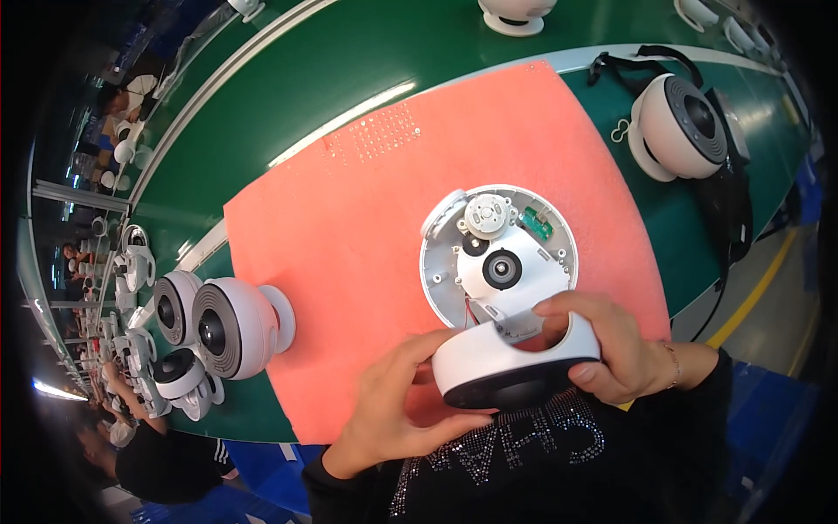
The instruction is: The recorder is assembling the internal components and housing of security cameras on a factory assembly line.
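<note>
An open white round housing [499,255] lies on a salmon-pink foam mat [349,227], showing a small motor, a black hub, a green circuit board and red wires. At its near edge I hold a white curved base shell with a black underside [511,367]. My left hand [393,410] grips the shell's left end from below. My right hand [611,345] clasps its right end, fingers curled over the rim.
The mat lies on a green conveyor belt [332,70]. Assembled white round fan units [231,327] stand at the mat's left edge, another [685,127] at the right with black cables. Other people work along the line at far left.
</note>
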Action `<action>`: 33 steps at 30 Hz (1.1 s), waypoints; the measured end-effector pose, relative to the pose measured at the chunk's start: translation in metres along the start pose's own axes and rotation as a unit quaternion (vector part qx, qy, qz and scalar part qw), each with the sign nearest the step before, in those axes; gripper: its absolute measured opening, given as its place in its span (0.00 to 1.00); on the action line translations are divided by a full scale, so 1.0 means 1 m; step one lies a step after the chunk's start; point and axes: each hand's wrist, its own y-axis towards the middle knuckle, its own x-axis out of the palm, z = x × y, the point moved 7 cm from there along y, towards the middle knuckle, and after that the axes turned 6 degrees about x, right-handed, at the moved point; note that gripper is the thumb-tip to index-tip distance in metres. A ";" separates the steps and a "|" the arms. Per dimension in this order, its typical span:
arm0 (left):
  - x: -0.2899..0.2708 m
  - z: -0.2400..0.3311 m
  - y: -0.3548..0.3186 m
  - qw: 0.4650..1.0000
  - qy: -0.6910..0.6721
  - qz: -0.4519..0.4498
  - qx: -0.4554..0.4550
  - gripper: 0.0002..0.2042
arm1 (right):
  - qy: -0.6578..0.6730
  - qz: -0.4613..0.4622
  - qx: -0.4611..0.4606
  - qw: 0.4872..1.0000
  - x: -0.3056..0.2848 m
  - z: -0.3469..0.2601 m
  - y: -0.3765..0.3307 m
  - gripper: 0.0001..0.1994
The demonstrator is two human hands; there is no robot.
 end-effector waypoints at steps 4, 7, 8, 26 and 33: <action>0.006 -0.015 -0.014 0.997 0.003 -0.030 -0.072 0.28 | 0.054 -0.021 0.048 0.997 -0.002 0.000 0.003 0.27; 0.007 -0.019 -0.014 0.994 -0.048 -0.030 -0.090 0.30 | 0.038 0.004 0.036 0.999 -0.003 0.002 0.002 0.33; 0.002 -0.017 -0.012 0.993 -0.089 0.009 -0.072 0.28 | 0.032 0.036 0.031 0.998 -0.007 0.002 0.001 0.37; -0.001 -0.011 0.008 0.912 -0.322 0.049 -0.248 0.20 | 0.318 0.014 0.222 0.922 -0.018 -0.001 0.033 0.41; -0.018 -0.010 0.021 0.923 -0.298 0.012 -0.244 0.20 | 0.290 -0.044 0.205 0.934 -0.027 0.000 0.046 0.36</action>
